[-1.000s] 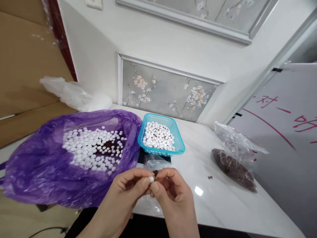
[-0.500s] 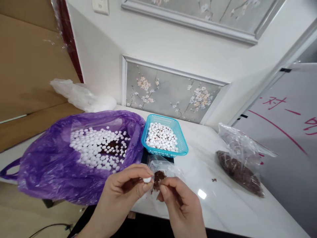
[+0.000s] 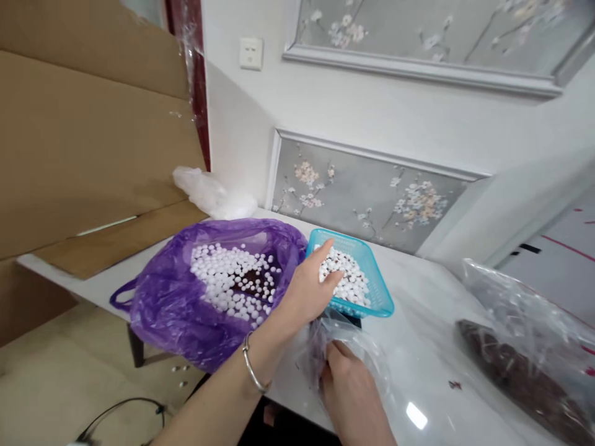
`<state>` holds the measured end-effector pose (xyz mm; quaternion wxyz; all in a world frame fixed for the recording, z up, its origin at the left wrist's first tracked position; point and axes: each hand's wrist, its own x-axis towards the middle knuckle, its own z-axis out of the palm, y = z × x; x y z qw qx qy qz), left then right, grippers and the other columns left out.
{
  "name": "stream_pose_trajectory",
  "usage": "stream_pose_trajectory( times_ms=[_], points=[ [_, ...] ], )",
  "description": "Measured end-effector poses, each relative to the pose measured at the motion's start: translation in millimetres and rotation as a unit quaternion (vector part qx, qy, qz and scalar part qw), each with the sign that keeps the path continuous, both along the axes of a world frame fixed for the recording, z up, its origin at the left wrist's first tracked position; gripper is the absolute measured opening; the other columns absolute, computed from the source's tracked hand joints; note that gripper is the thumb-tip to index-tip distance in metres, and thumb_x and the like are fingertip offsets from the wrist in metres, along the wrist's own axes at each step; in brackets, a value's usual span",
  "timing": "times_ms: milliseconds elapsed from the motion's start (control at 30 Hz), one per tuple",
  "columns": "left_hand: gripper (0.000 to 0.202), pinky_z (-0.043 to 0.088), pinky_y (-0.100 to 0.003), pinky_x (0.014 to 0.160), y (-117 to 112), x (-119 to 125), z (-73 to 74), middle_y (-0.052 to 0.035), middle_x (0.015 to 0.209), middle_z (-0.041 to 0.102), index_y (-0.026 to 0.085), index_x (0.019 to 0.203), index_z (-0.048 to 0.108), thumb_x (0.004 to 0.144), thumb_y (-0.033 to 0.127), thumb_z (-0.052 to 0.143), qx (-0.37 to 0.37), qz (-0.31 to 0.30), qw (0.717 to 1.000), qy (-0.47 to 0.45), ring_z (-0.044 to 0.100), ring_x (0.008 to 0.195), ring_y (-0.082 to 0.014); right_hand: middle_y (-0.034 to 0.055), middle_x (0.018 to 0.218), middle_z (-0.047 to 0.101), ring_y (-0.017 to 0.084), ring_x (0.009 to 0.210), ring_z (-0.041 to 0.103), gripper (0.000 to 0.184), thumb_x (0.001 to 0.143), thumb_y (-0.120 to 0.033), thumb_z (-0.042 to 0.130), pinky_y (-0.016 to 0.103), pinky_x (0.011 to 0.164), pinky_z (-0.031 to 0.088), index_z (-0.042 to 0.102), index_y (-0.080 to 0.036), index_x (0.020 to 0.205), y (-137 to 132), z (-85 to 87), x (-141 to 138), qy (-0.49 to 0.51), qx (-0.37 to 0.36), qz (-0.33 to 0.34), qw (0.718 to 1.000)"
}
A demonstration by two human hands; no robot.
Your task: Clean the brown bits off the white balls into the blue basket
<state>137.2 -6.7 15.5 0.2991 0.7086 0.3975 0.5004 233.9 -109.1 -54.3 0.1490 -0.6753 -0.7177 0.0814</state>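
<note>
My left hand (image 3: 310, 286) reaches over the blue plastic basket (image 3: 382, 291), its thumb and index finger spread apart. Small white balls (image 3: 346, 282) fill the basket, with brown bits showing among them. I see nothing held between those fingers. My right hand (image 3: 351, 387) reaches into a clear plastic bag (image 3: 372, 353) in front of the basket. Its fingers are curled downward and the fingertips are hidden, so what they pinch cannot be made out. Left of my hands lies an open purple plastic bag (image 3: 160, 316) with many loose white balls (image 3: 223, 272) and a dark brown patch inside.
A clear bag of brown material (image 3: 520, 378) lies at the right, beside a small brown scrap (image 3: 455, 384) on the white table (image 3: 418, 347). A crumpled white plastic bag (image 3: 218, 195) rests against the wall behind. Large cardboard (image 3: 93, 136) stands at the left.
My left hand has moved from beside my right hand to over the basket, and its white ball no longer shows there. My right hand has gone into the clear bag. The view has shifted left.
</note>
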Motion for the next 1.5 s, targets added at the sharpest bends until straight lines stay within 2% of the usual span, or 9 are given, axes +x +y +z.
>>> stream_pose_trajectory(
  times_ms=[100,433,633,800,933,1167,1333,1400,1500],
  points=[
    [0.055,0.035,-0.032,0.111,-2.1,-17.9,6.3,-0.009,0.144,0.052,0.014,0.139,0.05,0.084,0.018,0.057,0.016,0.007,0.998,0.067,0.047,0.132,-0.022,0.0086,0.089,0.074,0.023,0.072,0.073,0.033,0.077,0.006,0.045,0.025,0.056,0.047,0.069,-0.017,0.081,-1.5,-0.8,0.0,-0.031,0.004,0.012,0.999],
    [0.029,0.046,-0.036,0.09,-2.2,-143.0,23.9,-0.0077,0.105,0.077,0.021,0.1,0.076,0.082,0.026,0.054,-0.043,0.057,0.955,0.288,0.067,0.098,-0.0285,0.0053,0.086,0.074,0.022,0.069,0.073,0.033,0.077,0.004,0.047,0.025,0.054,0.046,0.068,-0.022,0.079,-2.9,-5.9,-1.2,-0.062,0.032,0.021,0.997],
    [0.024,0.046,-0.028,0.068,-12.7,-138.3,-5.8,-0.0031,0.07,0.074,0.022,0.071,0.074,0.073,0.012,0.052,-0.078,0.009,0.924,0.375,0.065,0.07,-0.0211,0.0085,0.087,0.072,0.023,0.068,0.072,0.03,0.077,0.005,0.047,0.027,0.055,0.045,0.065,-0.018,0.081,-3.5,-10.5,-2.7,-0.066,0.05,0.008,0.997],
    [0.03,0.044,-0.033,0.074,-14.0,-132.6,-30.8,-0.0082,0.084,0.071,0.02,0.083,0.071,0.069,0.003,0.05,-0.074,0.039,0.91,0.406,0.063,0.084,-0.0256,0.0058,0.076,0.07,0.023,0.067,0.071,0.028,0.078,0.006,0.045,0.026,0.055,0.043,0.061,-0.018,0.078,-8.0,-14.0,1.9,-0.057,0.059,0.011,0.997],
    [0.029,0.042,-0.034,0.074,-12.8,-134.6,-37.5,-0.0066,0.078,0.068,0.02,0.08,0.068,0.069,0.001,0.049,-0.076,0.029,0.916,0.394,0.062,0.082,-0.0256,0.0064,0.077,0.068,0.022,0.067,0.069,0.027,0.082,0.001,0.042,0.027,0.058,0.045,0.059,-0.019,0.079,-12.3,-13.3,3.3,-0.042,0.073,-0.007,0.996],
    [0.022,0.043,-0.037,0.086,-18.7,-127.1,-18.1,-0.0086,0.094,0.07,0.02,0.09,0.072,0.085,0.019,0.051,-0.092,0.012,0.967,0.237,0.062,0.089,-0.0256,0.0069,0.083,0.066,0.021,0.069,0.068,0.029,0.09,-0.011,0.036,0.028,0.061,0.05,0.059,-0.021,0.076,-13.1,-6.6,4.7,0.07,0.078,0.022,0.994],
    [0.032,0.052,-0.027,0.069,-38.7,-116.6,-6.8,-0.0062,0.082,0.068,0.016,0.096,0.069,0.092,0.04,0.048,-0.162,-0.015,0.986,0.046,0.062,0.071,-0.0162,0.0045,0.076,0.067,0.019,0.06,0.066,0.029,0.092,-0.018,0.036,0.028,0.057,0.05,0.062,-0.023,0.081,-14.7,-9.8,10.3,0.144,0.109,0.031,0.983],
    [0.028,0.052,-0.02,0.064,-48.3,-112.6,-3.0,-0.0023,0.073,0.064,0.015,0.092,0.068,0.089,0.041,0.057,-0.248,-0.054,0.961,-0.113,0.059,0.063,-0.0103,0.0033,0.076,0.067,0.018,0.06,0.065,0.03,0.093,-0.02,0.035,0.026,0.055,0.05,0.064,-0.024,0.085,-16.6,-11.3,12.1,0.17,0.124,0.035,0.977],
    [0.022,0.051,-0.011,0.059,-59.2,-107.7,4.7,0.0009,0.068,0.06,0.013,0.08,0.069,0.076,0.033,0.077,-0.367,-0.13,0.859,-0.331,0.055,0.058,-0.0048,0.0027,0.074,0.069,0.018,0.059,0.065,0.03,0.094,-0.023,0.036,0.026,0.055,0.05,0.065,-0.025,0.085,-19.5,-12.1,14.3,0.181,0.129,0.031,0.974]
  ],
)
